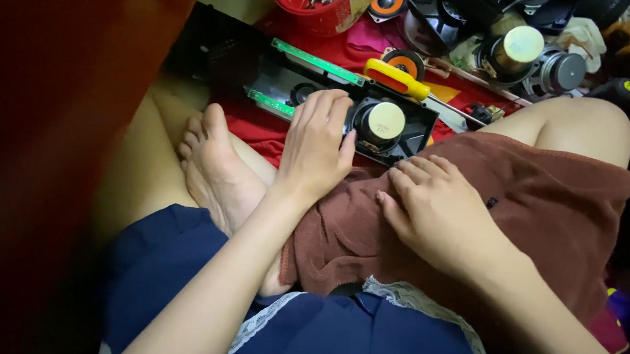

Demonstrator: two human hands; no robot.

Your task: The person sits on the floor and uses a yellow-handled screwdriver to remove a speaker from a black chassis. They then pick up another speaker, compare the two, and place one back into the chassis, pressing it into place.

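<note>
My left hand rests on a long black speaker housing lying across my legs, fingers spread over its middle beside a round speaker magnet. Green circuit boards run along the housing. My right hand lies flat, fingers apart, on a brown cloth draped over my right knee, just below the housing's right end. A yellow-handled screwdriver lies on the housing's far edge.
A red bowl with screws sits at the top. Loose speakers and parts pile up at the top right on a red mat. A dark red wall fills the left. My bare foot lies under the left wrist.
</note>
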